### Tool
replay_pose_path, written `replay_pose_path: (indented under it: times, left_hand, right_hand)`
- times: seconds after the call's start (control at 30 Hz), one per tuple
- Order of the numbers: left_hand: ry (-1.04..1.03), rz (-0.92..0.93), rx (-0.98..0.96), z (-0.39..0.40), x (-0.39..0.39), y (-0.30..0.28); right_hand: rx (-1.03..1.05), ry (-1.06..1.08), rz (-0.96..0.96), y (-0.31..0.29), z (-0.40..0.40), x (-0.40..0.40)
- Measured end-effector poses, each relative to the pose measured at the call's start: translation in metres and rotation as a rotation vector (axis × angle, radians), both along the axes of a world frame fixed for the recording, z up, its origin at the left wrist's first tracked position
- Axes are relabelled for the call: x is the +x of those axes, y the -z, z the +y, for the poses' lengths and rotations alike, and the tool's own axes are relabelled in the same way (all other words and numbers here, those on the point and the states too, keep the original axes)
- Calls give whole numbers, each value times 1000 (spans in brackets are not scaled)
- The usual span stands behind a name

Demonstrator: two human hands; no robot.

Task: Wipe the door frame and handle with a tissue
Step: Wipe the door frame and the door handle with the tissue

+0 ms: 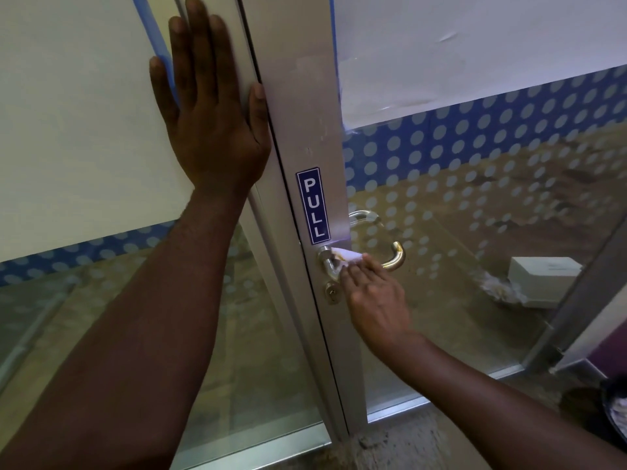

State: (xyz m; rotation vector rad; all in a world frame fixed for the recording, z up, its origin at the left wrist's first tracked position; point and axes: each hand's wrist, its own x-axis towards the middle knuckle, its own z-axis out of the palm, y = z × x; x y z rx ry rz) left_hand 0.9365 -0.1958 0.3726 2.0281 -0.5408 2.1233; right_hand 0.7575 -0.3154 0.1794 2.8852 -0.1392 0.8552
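Observation:
A silver aluminium door frame (pixel 305 106) runs down the middle of the view, with a blue PULL sticker (pixel 314 205) on it. Below the sticker a brass lever handle (pixel 395 257) sticks out to the right, and a keyhole (pixel 332 293) sits under it. My right hand (pixel 373 296) presses a small white tissue (pixel 346 256) against the handle near its base, fingers closed over it. My left hand (pixel 210 106) lies flat with fingers spread on the panel left of the frame, its thumb touching the frame's edge.
Glass panels with a blue dotted band (pixel 475 137) flank the frame. Behind the right glass stands a white box (pixel 543 276) with crumpled paper beside it on a tan floor. A dark bin (pixel 614 408) holding white paper is at the lower right.

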Motion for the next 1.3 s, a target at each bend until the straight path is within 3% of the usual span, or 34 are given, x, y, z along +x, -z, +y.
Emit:
replay_pose_path:
  times: [0.17, 0.37, 0.67, 0.83, 1.07, 1.3]
  left_hand:
    - [-19, -21, -14, 1, 3, 0]
    - [-31, -4, -16, -1, 3, 0]
    - [-30, -14, -9, 1, 4, 0]
    - [-16, 29, -12, -1, -4, 0]
    - [-29, 2, -28, 1, 1, 1]
    - [-39, -45, -27, 0, 7, 1]
  right_hand:
    - [-50, -20, 15, 4, 24, 12]
    - [32, -30, -168, 11, -28, -11]
    - [39, -185, -128, 14, -4, 6]
    - [93, -134, -201, 17, -59, -17]
    - [88, -212, -215, 27, -16, -1]
    - [104, -133, -354, 27, -64, -11]
